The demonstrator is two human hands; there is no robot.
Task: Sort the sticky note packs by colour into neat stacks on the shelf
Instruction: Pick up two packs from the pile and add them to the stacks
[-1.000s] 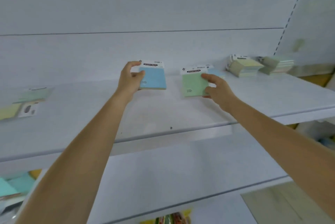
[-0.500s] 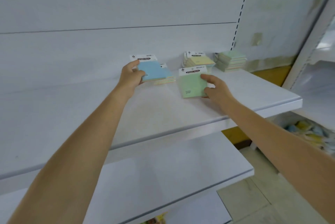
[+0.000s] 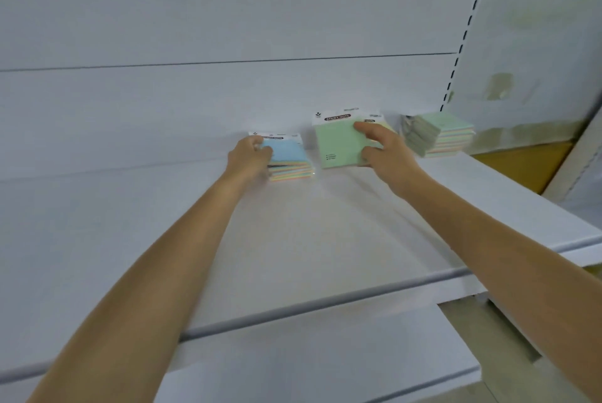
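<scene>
Only one readable text: "STICKY NOTE" in light letters on the dark banner (image 3: 337,117) along the top edge of the green pack (image 3: 338,145), near the back edge of the shelf (image 3: 309,239). The small logo (image 3: 318,114) left of the banner and the print lines (image 3: 330,157) at the pack's lower left corner are too blurred to read. The blue pack (image 3: 288,152) beside it carries a similar banner, but it is illegible.

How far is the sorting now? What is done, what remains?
Done: a green-topped stack stands at the right end of the shelf. In hand: the left hand grips a blue pack atop the left stack; the right hand holds a green pack. Left: placing the green pack, probably on the green-topped stack.
</scene>
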